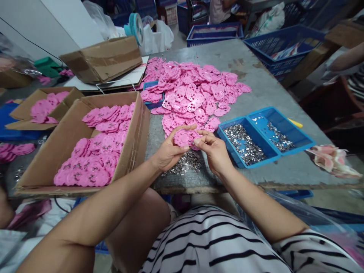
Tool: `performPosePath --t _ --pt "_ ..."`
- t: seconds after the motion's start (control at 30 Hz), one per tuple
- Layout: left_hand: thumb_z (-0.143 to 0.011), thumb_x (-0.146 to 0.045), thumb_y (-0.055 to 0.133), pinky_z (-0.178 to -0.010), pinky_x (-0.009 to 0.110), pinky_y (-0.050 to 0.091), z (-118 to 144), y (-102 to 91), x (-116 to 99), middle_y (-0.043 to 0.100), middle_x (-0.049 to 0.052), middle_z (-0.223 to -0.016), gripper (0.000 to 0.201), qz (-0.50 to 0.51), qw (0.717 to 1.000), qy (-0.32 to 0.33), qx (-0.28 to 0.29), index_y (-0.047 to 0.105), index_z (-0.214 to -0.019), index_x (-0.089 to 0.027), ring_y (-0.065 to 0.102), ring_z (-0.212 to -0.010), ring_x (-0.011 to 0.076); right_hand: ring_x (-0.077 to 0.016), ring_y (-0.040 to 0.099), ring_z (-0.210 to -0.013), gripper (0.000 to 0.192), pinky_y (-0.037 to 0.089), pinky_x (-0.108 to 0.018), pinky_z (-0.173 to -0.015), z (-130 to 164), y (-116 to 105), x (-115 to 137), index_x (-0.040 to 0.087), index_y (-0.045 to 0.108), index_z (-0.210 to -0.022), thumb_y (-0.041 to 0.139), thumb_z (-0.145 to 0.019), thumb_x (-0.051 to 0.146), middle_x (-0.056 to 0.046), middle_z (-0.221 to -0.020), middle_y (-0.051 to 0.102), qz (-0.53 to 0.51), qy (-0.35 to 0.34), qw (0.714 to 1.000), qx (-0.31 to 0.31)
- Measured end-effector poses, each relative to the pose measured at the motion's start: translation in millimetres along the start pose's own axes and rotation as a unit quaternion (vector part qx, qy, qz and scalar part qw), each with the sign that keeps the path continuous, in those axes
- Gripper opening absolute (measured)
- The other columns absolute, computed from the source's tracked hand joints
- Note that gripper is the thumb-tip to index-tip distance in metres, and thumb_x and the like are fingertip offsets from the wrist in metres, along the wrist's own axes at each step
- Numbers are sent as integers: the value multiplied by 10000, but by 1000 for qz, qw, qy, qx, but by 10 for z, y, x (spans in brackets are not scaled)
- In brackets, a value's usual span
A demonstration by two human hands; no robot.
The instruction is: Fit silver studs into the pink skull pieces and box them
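1. While your left hand (170, 151) cups the pink plastic disc (186, 137) from below and its thumb curls over the rim, your right hand (214, 151) pinches at the disc's right edge, fingertips narrowed as if pressing in a small piece; whether one sits between them cannot be told.
2. Just beneath both hands, a loose heap of metal bits (184, 163) lies on the table (256, 68); judging by this, you are at the fitting step, and the next move calls for a fine pinch and steady alignment with a hole.
3. Right of your right hand sits the blue tray (295, 146) of more metal pieces.
4. Left of your left hand, the cardboard box (133, 144) holds stacked discs.
5. Beyond both hands spreads the pink pile (199, 87).
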State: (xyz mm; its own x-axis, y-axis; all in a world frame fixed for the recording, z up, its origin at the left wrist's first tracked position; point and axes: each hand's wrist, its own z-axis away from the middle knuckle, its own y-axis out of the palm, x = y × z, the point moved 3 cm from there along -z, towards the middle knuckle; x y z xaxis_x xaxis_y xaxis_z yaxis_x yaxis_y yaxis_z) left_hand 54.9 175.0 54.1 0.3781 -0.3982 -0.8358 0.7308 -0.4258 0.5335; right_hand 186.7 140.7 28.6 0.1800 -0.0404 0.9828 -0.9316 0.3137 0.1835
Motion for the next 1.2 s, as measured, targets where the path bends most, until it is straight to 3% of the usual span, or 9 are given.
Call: performPosePath --t 0.33,0.67,0.9,1.2 --pt "-585 -77 818 -1100 340 375 -21 -47 48 613 25 -1334 477 0 999 27 28 649 -1001 -238 518 -1273 205 -249 536 -1075 287 370 -426 -1003 -2 52 26 208 664 -535 847 -548 428 -58 -987 629 -39 25 999 -24" --pt "-613 -87 814 -1104 341 366 -8 -32 76 617 26 -1335 500 1 999 44 29 634 -1050 -248 526 -1274 199 -202 548 -948 281 395 -373 -948 5 86 1 208 648 -488 874 -486 375 -35 -922 605 -94 50 994 -35" --pt "-626 -107 814 -1119 362 345 -14 -37 85 625 28 -1324 487 -19 998 51 32 625 -1051 -250 511 -1292 206 -177 531 -867 289 415 -351 -886 -4 81 -18 205 621 -474 864 -502 358 -18 -843 586 -103 56 993 -21" --pt "-621 -150 831 -1102 380 361 -18 -48 96 590 41 -1373 495 -32 997 57 30 627 -1062 -247 499 -1305 230 -186 558 -893 239 397 -384 -942 -10 74 -92 207 629 -521 831 -550 330 -15 -893 605 -91 36 995 -27"
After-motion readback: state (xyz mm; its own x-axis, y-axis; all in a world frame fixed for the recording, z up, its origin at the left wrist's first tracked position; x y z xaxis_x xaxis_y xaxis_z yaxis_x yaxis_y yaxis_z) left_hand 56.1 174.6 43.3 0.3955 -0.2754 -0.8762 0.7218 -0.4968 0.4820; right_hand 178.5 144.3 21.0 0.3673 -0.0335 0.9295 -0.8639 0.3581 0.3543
